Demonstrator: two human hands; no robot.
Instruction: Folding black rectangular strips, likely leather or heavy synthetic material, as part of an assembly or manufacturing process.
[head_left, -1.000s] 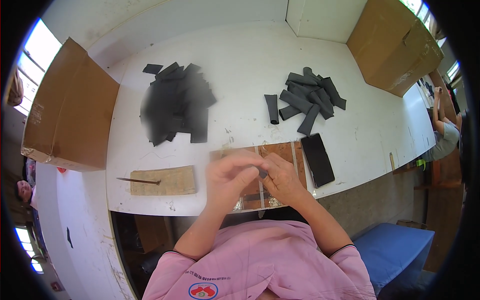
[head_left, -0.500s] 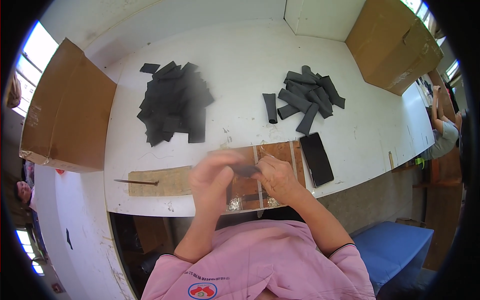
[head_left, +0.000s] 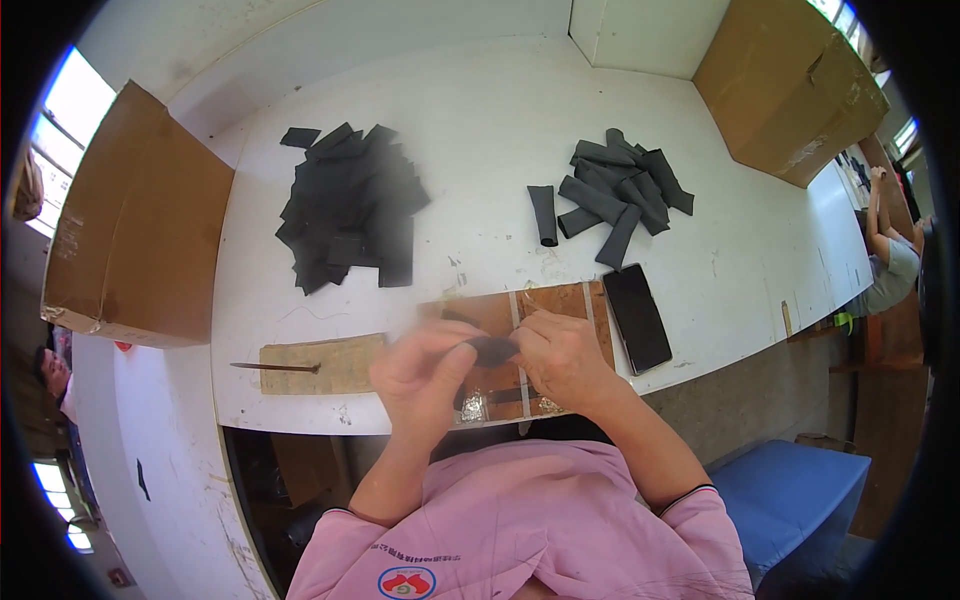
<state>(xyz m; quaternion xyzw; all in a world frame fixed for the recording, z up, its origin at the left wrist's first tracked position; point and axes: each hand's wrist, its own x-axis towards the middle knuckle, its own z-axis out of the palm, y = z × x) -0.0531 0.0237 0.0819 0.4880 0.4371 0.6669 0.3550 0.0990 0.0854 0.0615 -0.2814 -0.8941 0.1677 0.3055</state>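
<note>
Between both hands, above a brown board, is a small black fabric piece (head_left: pixel 491 351) that looks curled. My left hand (head_left: pixel 425 372) pinches its left end between thumb and fingers. At the other end my right hand (head_left: pixel 560 357) grips it with bent fingers. The brown board (head_left: pixel 592 311) with pale strips lies under the hands and is partly hidden by them. Further off to the left is a heap of flat black fabric pieces (head_left: pixel 345 205). Several rolled black tubes (head_left: pixel 597 197) form a pile at the far right.
A black phone (head_left: pixel 637 320) lies right of the board. To the left, a thin rusty-looking tool (head_left: pixel 285 367) rests on a tan cardboard strip (head_left: pixel 350 365). Cardboard boxes stand at the left (head_left: pixel 140 220) and right (head_left: pixel 790 90). A blue stool (head_left: pixel 785 500) is beside me.
The left hand's fingers have come down and closed on the black fabric piece, which now looks more rounded. My right hand keeps its grip, nearly in place.
</note>
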